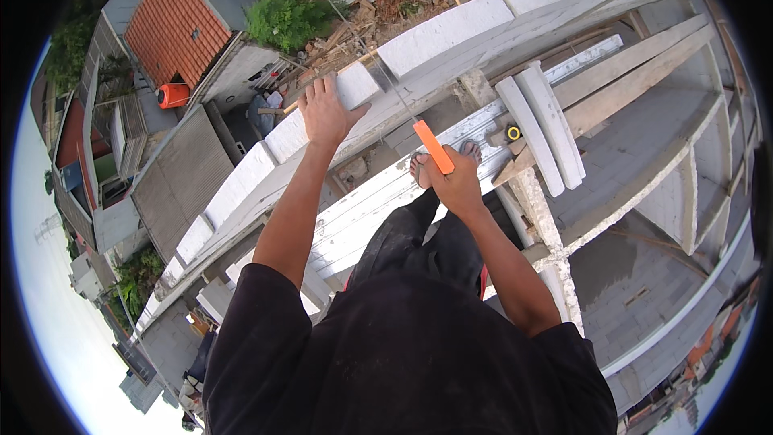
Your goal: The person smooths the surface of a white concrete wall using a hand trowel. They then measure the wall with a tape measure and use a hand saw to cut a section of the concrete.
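While the right hand (pixel 460 185) curls round an orange handle (pixel 433 147), the left hand (pixel 325 110) rests on a white block (pixel 357 85). Left fingers (pixel 319 89) are spread apart.

The left head-worn fisheye camera faces steeply downward from above the wearer's black short-sleeved fabric shirt (pixel 411 354), which is nearest the lens. The bare left hand (pixel 324 110) and bare right hand (pixel 460 187) lie at middle range; the orange-red tiled roof (pixel 175 28) lies far off, toward the upper-left rim.
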Demonstrator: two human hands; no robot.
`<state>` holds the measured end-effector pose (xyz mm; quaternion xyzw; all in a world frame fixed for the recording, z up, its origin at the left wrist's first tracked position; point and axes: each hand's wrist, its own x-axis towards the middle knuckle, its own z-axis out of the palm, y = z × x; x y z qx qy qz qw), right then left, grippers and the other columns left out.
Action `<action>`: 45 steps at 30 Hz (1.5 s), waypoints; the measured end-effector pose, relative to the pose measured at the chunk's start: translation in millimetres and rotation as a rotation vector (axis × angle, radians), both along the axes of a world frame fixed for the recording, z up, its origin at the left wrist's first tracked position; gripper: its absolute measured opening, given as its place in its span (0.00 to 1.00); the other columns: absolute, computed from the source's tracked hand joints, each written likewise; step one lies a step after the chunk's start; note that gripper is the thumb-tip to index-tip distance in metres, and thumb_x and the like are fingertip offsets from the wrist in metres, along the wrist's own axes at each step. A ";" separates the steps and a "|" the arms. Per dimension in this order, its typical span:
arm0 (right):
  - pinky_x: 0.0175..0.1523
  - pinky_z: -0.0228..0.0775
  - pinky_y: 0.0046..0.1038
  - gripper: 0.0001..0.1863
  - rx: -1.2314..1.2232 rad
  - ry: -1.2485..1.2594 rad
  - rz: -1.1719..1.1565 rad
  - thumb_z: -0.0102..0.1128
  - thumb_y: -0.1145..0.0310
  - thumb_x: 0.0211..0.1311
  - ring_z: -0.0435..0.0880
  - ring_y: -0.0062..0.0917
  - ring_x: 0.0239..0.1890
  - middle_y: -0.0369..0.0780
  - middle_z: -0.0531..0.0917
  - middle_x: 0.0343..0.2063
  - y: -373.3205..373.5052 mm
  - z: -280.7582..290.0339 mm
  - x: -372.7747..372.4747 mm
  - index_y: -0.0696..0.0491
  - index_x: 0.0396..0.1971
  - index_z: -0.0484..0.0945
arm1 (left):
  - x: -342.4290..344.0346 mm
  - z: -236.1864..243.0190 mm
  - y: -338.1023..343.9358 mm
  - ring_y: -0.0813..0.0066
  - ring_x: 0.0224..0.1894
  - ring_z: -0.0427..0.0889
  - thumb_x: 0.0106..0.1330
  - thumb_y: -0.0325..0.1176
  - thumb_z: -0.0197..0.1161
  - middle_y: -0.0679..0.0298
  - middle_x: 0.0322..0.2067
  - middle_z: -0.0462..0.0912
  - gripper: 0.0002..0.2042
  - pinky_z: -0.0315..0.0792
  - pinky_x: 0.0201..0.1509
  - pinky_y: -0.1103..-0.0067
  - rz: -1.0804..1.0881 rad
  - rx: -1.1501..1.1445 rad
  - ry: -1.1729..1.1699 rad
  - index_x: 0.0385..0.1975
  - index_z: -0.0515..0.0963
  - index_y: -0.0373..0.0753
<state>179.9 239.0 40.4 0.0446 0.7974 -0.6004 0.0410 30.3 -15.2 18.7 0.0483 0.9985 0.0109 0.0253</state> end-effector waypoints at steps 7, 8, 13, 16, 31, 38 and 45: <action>0.35 0.76 0.33 0.13 0.009 -0.029 -0.004 0.64 0.67 0.72 0.87 0.32 0.24 0.47 0.87 0.24 -6.3 -8.1 -2.2 0.65 0.36 0.83 | -2.7 0.7 2.0 0.51 0.65 0.73 0.51 0.62 0.80 0.51 0.60 0.76 0.49 0.62 0.72 0.55 0.008 -0.002 -0.018 0.67 0.70 0.35; 0.35 0.76 0.33 0.13 -0.058 -0.045 -0.014 0.64 0.67 0.72 0.87 0.32 0.25 0.47 0.87 0.24 -4.1 -8.9 -2.8 0.65 0.36 0.83 | -5.1 2.0 1.0 0.51 0.66 0.73 0.51 0.62 0.80 0.51 0.60 0.76 0.49 0.62 0.72 0.55 0.015 -0.016 -0.030 0.68 0.70 0.35; 0.35 0.75 0.33 0.12 -0.022 -0.016 -0.007 0.64 0.66 0.72 0.88 0.32 0.26 0.46 0.87 0.24 6.9 9.5 5.3 0.63 0.36 0.84 | -0.9 3.2 3.7 0.53 0.64 0.73 0.53 0.62 0.79 0.53 0.58 0.76 0.50 0.63 0.70 0.57 0.018 -0.062 -0.055 0.69 0.68 0.34; 0.33 0.74 0.36 0.12 -0.030 -0.033 -0.039 0.66 0.65 0.70 0.87 0.35 0.24 0.46 0.86 0.22 5.5 -14.3 2.1 0.60 0.35 0.84 | -2.2 1.4 2.1 0.53 0.65 0.73 0.52 0.62 0.79 0.53 0.58 0.76 0.50 0.62 0.71 0.57 -0.013 -0.051 0.022 0.70 0.68 0.34; 0.34 0.74 0.33 0.12 -0.126 -0.042 -0.016 0.66 0.65 0.71 0.86 0.30 0.24 0.43 0.87 0.23 21.7 -8.3 14.1 0.61 0.39 0.86 | 0.7 -5.7 -0.5 0.52 0.64 0.74 0.51 0.62 0.80 0.54 0.59 0.76 0.50 0.64 0.70 0.56 -0.016 -0.056 0.027 0.67 0.69 0.35; 0.32 0.72 0.31 0.13 -0.112 -0.016 -0.003 0.67 0.64 0.71 0.84 0.27 0.23 0.43 0.85 0.22 25.2 0.1 3.8 0.61 0.38 0.86 | 0.4 -7.0 2.2 0.52 0.64 0.74 0.51 0.62 0.80 0.52 0.58 0.76 0.49 0.65 0.70 0.56 -0.007 -0.041 0.015 0.67 0.69 0.35; 0.33 0.72 0.33 0.14 -0.061 -0.090 0.041 0.67 0.62 0.72 0.85 0.28 0.24 0.43 0.84 0.21 34.0 -2.5 -7.5 0.60 0.37 0.86 | -1.1 -5.2 -0.9 0.52 0.65 0.74 0.51 0.61 0.80 0.52 0.59 0.76 0.49 0.65 0.70 0.56 0.006 -0.066 0.026 0.68 0.69 0.35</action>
